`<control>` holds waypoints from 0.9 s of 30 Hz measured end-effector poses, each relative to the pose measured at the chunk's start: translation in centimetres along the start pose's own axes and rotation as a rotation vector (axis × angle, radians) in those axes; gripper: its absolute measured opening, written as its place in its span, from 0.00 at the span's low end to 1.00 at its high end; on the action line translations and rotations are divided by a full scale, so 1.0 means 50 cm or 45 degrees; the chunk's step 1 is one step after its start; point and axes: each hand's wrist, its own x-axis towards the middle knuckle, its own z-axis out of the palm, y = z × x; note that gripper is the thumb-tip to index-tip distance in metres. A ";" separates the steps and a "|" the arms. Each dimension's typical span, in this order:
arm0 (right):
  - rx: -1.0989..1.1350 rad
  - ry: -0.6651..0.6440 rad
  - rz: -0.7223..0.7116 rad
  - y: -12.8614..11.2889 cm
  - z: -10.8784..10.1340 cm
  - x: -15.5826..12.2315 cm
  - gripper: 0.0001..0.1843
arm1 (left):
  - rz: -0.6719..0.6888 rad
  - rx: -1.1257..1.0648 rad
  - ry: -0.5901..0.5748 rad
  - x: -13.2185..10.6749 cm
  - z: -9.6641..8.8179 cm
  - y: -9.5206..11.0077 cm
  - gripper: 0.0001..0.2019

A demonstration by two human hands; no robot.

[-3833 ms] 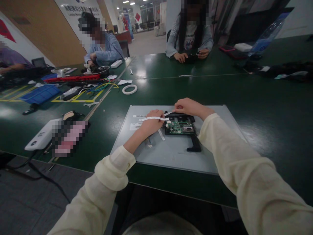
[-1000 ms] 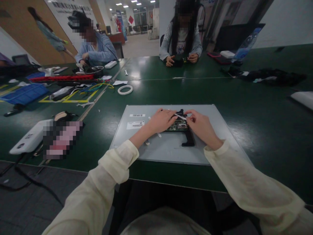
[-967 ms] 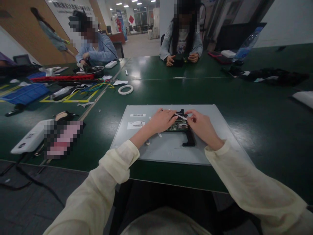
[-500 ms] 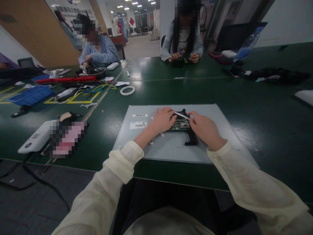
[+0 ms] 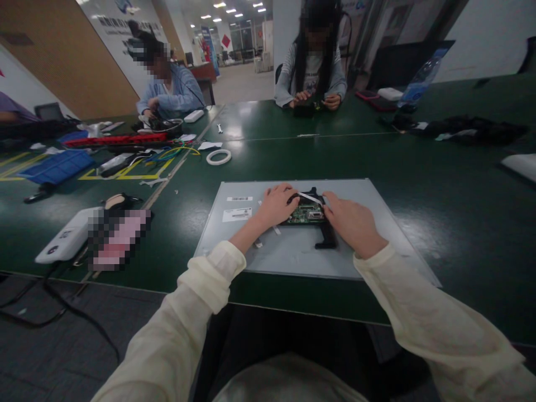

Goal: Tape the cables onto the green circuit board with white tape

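A narrow white strip of tape stretches between my hands over a green circuit board. My left hand is closed at the strip's left end, thumb and fingertips close together, and it covers the board's left part. At the other end, the thumb and forefinger of my right hand pinch the strip. The board sits with a black plastic bracket on a flat grey metal panel. Two white labels and a few small tape pieces are on the panel left of the board.
A roll of white tape lies beyond the panel. To the left are a wrench, a blue bin, a white device with a cable and a pink blurred item. Two people sit across the green table.
The camera view has shifted slightly. My hands hold nearly the same pose, with the strip still between them at the board's back edge.
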 end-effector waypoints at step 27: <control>0.068 0.006 -0.039 0.004 -0.004 -0.004 0.17 | 0.046 -0.046 0.027 0.000 0.006 -0.011 0.17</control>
